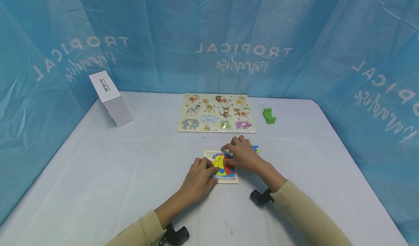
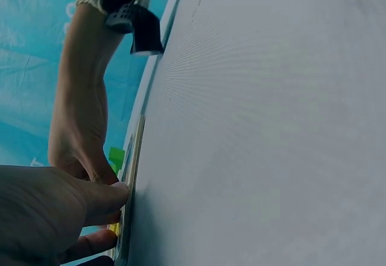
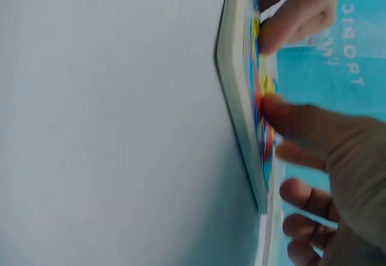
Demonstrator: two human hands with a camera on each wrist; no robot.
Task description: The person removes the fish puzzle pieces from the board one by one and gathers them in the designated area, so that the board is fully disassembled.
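A small square jigsaw puzzle in a pale wooden frame (image 1: pixel 230 181) lies flat on the white table, with yellow, red and blue pieces in it. My left hand (image 1: pixel 199 177) is at its left side, fingertips touching the yellow pieces (image 1: pixel 217 161). From the upper right, my right hand (image 1: pixel 243 155) reaches over the frame, thumb pressed on the red part (image 1: pixel 228 170). The right wrist view shows the right thumb (image 3: pixel 295 118) on the picture and the other fingers spread loosely past it. Blue loose puzzle pieces (image 1: pixel 255 149) show partly behind the right hand.
A larger animal peg board (image 1: pixel 216 127) lies beyond the puzzle. Right of it is a green block (image 1: pixel 269 116). A white box (image 1: pixel 114 102) stands at the back left. Blue printed curtains (image 1: pixel 209 27) enclose the table (image 1: pixel 98 187) at the back and sides.
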